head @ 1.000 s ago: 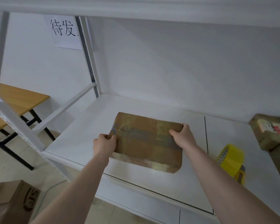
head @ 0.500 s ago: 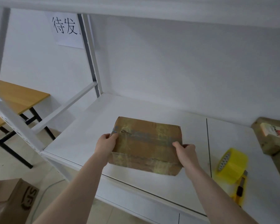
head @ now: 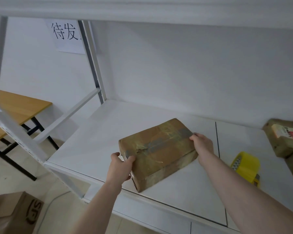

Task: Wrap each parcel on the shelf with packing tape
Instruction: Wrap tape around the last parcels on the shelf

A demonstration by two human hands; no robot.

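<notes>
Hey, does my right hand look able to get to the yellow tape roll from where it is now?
Probably yes. The yellow tape roll lies on the shelf just right of the right hand, nothing between them. That hand now grips the parcel, so it must let go first.

I see a brown cardboard parcel [head: 157, 152] already banded with glossy tape, turned diagonally on the white shelf [head: 95, 142], near corner at the front edge, yellow tape roll [head: 245, 166] to its right, second labelled parcel [head: 284, 137] far right

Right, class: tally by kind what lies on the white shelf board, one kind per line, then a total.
Brown parcels: 2, the held parcel and the labelled parcel
Yellow tape roll: 1
Total: 3
</notes>
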